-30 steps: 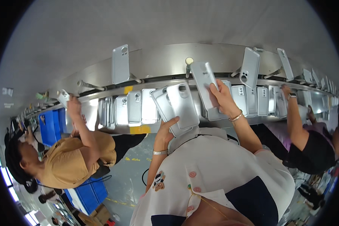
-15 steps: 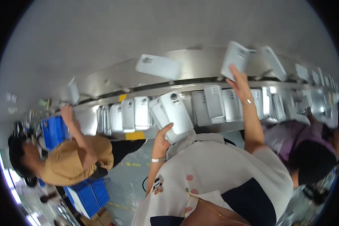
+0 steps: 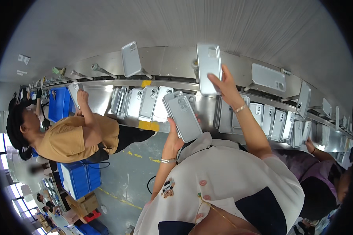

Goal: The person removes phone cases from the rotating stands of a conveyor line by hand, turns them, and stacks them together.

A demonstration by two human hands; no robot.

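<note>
My left hand (image 3: 173, 141) is closed around a small stack of silvery phone cases (image 3: 185, 119), held tilted in front of my chest with the camera cutouts at the top. Farther out, my right hand (image 3: 228, 88) grips a single pale phone case (image 3: 208, 62) by its lower right side, thumb across its face. That case stands upright in front of the metal rail and overlaps a peg (image 3: 195, 64) beside it. Other cases sit on pegs to either side: a tilted phone case (image 3: 131, 58) on the left and a sideways phone case (image 3: 268, 77) on the right.
Rows of phone cases (image 3: 148, 102) lean along the metal ledge (image 3: 206, 107). At left, a person in a tan shirt (image 3: 80, 135) holds a case near a blue bin (image 3: 60, 103). Another person (image 3: 317, 176) works at right. Blue crates (image 3: 80, 178) stand behind on the floor.
My right hand, with a case in it, has moved left along the rail. The view has shifted, and the pegs with their cases appear in different places. My left hand keeps its stack.
</note>
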